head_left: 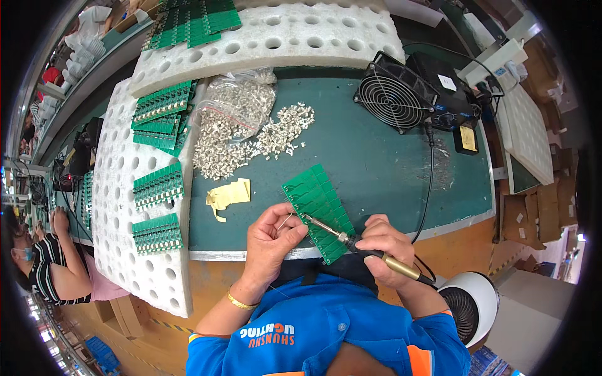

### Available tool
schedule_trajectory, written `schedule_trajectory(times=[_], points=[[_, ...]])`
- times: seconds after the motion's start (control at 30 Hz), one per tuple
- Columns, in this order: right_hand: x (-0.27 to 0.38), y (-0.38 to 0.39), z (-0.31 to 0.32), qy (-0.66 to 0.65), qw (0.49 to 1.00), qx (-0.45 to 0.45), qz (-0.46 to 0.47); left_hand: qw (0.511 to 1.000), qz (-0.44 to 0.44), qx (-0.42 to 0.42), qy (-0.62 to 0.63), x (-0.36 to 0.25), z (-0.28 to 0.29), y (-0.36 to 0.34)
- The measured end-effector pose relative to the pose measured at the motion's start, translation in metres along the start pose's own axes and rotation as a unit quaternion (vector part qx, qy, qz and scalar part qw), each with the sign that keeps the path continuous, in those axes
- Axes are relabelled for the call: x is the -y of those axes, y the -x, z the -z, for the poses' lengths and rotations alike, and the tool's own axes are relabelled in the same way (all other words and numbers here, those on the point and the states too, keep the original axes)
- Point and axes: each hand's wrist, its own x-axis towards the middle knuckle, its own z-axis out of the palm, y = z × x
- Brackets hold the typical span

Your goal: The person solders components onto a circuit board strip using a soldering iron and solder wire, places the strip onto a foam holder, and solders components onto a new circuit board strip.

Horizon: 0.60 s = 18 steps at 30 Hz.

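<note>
Over the near edge of the bench, a green circuit board is set aslant, apparently so both hands can meet above it. A thin wire is pinched between thumb and forefinger of the left hand; whether the board is steadied too cannot be told. By the right hand, a soldering iron is gripped pen-like, probably for fine aim. Beyond: yellow scrap, then loose white parts. Rightward, reach is bounded by a cord and a fan.
</note>
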Motion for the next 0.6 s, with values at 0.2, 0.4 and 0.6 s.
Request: schedule_trajectory(times=[0.2,0.4,0.6], points=[[0.0013,-0.0024,-0.0012,0.020,1.000,0.009,0.007,1.000,0.005,0.007,-0.005,-0.0035,-0.0002,0.0003],[0.0032,-0.0030,0.0004,0.107,0.991,0.037,0.070,1.000,-0.004,0.008,-0.011,-0.0027,-0.0030,0.0009],[0.0044,0.0043,0.0036,0.104,0.993,-0.031,0.054,1.000,0.000,0.005,-0.008,-0.0003,0.0003,-0.0002]])
